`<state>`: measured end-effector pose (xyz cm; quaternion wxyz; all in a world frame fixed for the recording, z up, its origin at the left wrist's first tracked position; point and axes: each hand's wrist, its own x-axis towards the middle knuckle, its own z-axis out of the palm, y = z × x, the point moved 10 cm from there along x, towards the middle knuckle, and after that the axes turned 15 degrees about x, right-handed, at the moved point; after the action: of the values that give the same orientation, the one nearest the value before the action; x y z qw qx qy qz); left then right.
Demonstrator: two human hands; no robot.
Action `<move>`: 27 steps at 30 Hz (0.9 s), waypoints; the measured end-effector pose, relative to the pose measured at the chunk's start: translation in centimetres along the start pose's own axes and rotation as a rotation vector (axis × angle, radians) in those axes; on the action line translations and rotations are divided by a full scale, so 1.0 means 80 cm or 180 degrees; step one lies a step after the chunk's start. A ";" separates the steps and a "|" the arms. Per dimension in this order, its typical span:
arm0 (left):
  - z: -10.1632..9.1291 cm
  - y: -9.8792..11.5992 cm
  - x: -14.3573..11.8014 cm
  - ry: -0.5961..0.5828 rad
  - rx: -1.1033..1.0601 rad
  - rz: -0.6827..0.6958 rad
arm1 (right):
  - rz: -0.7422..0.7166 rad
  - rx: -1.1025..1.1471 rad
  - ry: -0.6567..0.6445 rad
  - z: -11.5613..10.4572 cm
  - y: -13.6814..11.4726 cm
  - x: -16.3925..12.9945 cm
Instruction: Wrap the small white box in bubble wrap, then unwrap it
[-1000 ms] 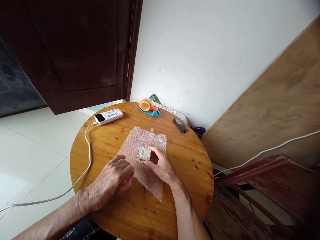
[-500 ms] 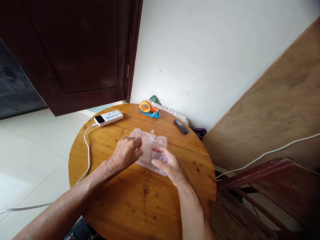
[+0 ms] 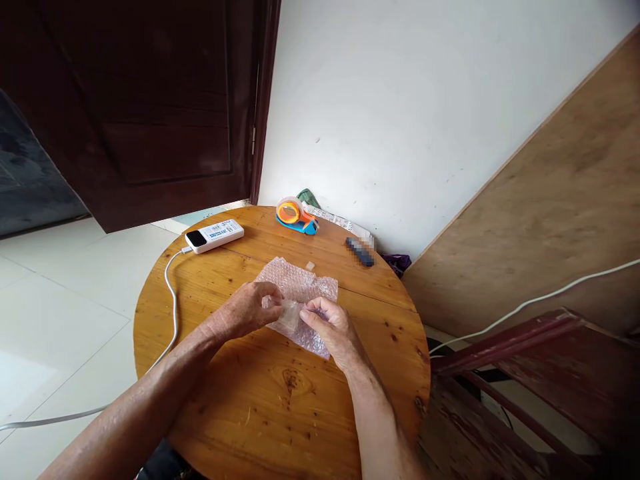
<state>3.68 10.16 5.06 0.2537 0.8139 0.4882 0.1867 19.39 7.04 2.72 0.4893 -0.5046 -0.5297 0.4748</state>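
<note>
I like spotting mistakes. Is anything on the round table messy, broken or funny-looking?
Nothing is spilled or broken. Two small oddities: a little scrap lies loose on the table beside the bubble wrap that both hands are folding, and the tape dispenser sits right at the far edge.

Tape dispenser point(image 3: 295, 215) and power bank point(image 3: 214, 235) — on round table point(image 3: 260, 400).

Round wooden table point(image 3: 240, 413) against white wall point(image 3: 400, 100), dark door point(image 3: 150, 100).
</note>
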 end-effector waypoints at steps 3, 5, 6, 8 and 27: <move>0.002 -0.001 -0.003 -0.0031 -0.0076 -0.0012 | 0.0092 -0.0053 -0.0273 0.011 0.003 -0.002; 0.003 -0.001 -0.005 -0.0041 -0.0082 0.0012 | 0.0129 -0.0055 -0.0405 0.015 0.002 -0.004; 0.003 0.000 -0.005 -0.0041 -0.0081 0.0029 | 0.0155 -0.0038 -0.0442 0.015 0.001 -0.005; 0.003 0.002 -0.006 -0.0012 -0.0081 0.0063 | 0.0230 0.0003 -0.0492 0.016 0.001 -0.007; 0.011 0.003 -0.006 -0.0182 -0.0327 0.0035 | 0.0370 -0.0041 -0.0320 0.010 0.008 -0.007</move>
<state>4.14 9.45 4.48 0.3079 0.8075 0.4660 0.1896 18.66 6.51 2.02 0.4304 -0.5132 -0.5264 0.5237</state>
